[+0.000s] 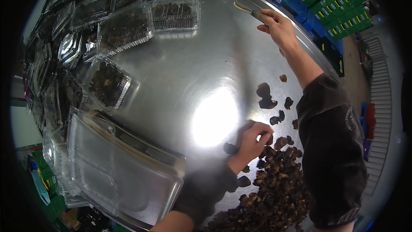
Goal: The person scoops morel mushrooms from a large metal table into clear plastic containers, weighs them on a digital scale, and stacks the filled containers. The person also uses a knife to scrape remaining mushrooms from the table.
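My right hand (pixel 279 30) is stretched toward the far right of the steel table (pixel 167 71). It grips the handle of a small knife with a curved blade (pixel 243 7), whose tip points left. My left hand (pixel 252 143) is low over the table, its thumb and fingers curled together beside a heap of dark brown pieces (pixel 280 180) that look like mushrooms. Whether a piece is pinched in those fingertips cannot be made out. Close by the left wrist lies a single dark piece (pixel 230 148). Several loose pieces (pixel 266 96) are scattered beyond the heap.
Filled clear plastic clamshell boxes (pixel 125 29) are piled along the left. At the lower left an open clear plastic container (pixel 128 174) rests on a weighing scale (pixel 135 143). Green crates (pixel 341 6) stand on blue pallets (pixel 299 9) past the table's right rim.
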The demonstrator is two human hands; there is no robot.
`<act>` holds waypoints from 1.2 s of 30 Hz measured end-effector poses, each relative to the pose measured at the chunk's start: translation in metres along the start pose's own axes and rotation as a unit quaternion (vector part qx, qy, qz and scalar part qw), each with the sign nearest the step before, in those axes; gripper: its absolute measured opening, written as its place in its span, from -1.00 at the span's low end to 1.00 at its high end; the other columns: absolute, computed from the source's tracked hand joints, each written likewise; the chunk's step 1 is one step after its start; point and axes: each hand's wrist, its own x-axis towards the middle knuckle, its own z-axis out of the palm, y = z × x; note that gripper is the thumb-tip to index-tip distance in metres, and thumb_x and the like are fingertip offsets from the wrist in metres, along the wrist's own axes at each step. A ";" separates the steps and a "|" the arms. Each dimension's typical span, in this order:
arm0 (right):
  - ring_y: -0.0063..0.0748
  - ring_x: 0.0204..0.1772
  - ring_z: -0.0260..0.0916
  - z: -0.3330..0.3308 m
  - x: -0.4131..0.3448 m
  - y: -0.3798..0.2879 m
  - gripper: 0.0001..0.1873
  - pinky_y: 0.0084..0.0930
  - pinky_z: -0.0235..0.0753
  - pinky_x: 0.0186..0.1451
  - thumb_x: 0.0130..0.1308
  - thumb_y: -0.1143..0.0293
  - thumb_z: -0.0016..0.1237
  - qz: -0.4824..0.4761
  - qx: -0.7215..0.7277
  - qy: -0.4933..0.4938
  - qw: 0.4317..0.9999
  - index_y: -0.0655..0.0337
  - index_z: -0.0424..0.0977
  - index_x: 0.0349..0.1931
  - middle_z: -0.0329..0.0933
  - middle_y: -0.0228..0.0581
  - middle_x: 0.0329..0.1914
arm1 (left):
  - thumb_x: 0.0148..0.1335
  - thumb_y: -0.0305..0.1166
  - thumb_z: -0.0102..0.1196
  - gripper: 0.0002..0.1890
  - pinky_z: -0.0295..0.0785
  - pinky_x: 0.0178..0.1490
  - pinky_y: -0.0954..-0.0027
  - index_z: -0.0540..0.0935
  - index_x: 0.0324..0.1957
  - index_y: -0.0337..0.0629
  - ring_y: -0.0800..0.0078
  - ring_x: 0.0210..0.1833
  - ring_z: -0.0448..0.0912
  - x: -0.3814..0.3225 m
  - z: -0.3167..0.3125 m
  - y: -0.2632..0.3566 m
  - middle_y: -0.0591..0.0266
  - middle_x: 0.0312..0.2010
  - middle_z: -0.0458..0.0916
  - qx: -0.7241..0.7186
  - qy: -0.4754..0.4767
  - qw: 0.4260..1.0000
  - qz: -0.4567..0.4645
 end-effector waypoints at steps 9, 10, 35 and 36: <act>-0.43 -0.13 0.53 0.018 0.026 0.010 -0.65 -0.52 0.48 0.00 0.30 0.38 -0.03 -0.286 -0.274 0.115 0.911 0.06 0.51 0.10 0.55 -0.17 -0.09 | 0.00 -0.70 0.12 -0.89 0.37 -0.17 0.37 0.56 -0.44 -0.28 0.32 -0.38 0.50 -0.086 -0.105 0.015 0.16 -0.45 0.57 0.073 0.052 0.996 0.002; -0.03 -0.08 0.51 0.024 0.030 0.007 -0.71 -0.30 0.47 0.03 0.27 0.43 -0.07 -0.323 -0.261 0.132 0.900 0.09 0.57 -0.01 0.56 -0.04 -0.10 | 0.00 -0.65 0.16 -0.89 0.32 -0.07 0.33 0.59 -0.45 -0.20 0.32 -0.36 0.52 -0.088 -0.108 0.017 0.22 -0.47 0.58 0.065 0.050 0.996 -0.024; 0.10 -0.19 0.56 0.135 0.168 -0.027 -0.81 -0.22 0.49 -0.10 0.15 0.44 -0.07 -0.349 -0.374 0.159 0.844 0.30 0.58 -0.30 0.57 0.13 -0.35 | 0.17 -0.66 0.09 -0.85 0.37 -0.30 0.26 0.56 -0.23 -0.23 0.20 -0.33 0.47 -0.115 -0.100 0.020 0.13 -0.30 0.58 -0.181 0.012 0.977 -0.115; 0.10 -0.18 0.55 0.135 0.166 -0.034 -0.81 -0.22 0.49 -0.10 0.14 0.44 -0.07 -0.312 -0.417 0.130 0.844 0.28 0.59 -0.31 0.57 0.13 -0.35 | 0.17 -0.66 0.08 -0.86 0.36 -0.32 0.28 0.57 -0.24 -0.24 0.20 -0.35 0.46 -0.117 -0.097 0.018 0.13 -0.33 0.56 -0.186 0.018 0.975 -0.118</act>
